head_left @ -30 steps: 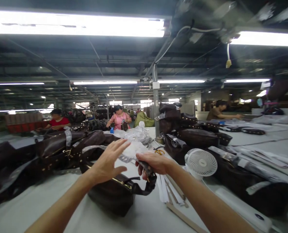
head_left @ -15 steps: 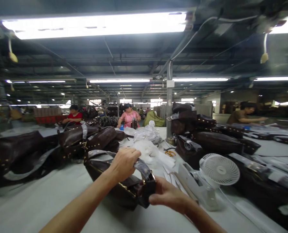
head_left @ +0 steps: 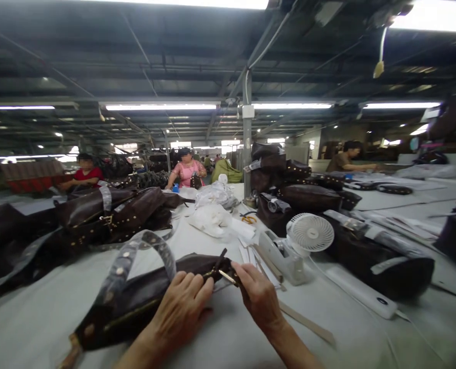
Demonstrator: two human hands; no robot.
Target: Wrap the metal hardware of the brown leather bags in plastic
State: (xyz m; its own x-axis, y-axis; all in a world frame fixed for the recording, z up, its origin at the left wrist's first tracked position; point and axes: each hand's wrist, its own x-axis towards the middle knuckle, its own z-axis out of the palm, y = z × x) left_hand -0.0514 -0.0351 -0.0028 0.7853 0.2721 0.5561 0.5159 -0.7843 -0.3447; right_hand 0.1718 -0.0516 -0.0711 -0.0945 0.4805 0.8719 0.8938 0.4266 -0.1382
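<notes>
Dark brown, the bag [head_left: 143,284] could get scratched by its gold bar [head_left: 227,277] if that slips — left hand [head_left: 185,302] gripping the bag's edge, right hand [head_left: 259,293] pinching its right end.

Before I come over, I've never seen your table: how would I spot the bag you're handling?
Start at the white table and look left of the white fan. There lies a dark brown bag, its clear-wrapped strap arching up. Unlike the bags heaped behind, it has the left hand and right hand on it.
</notes>
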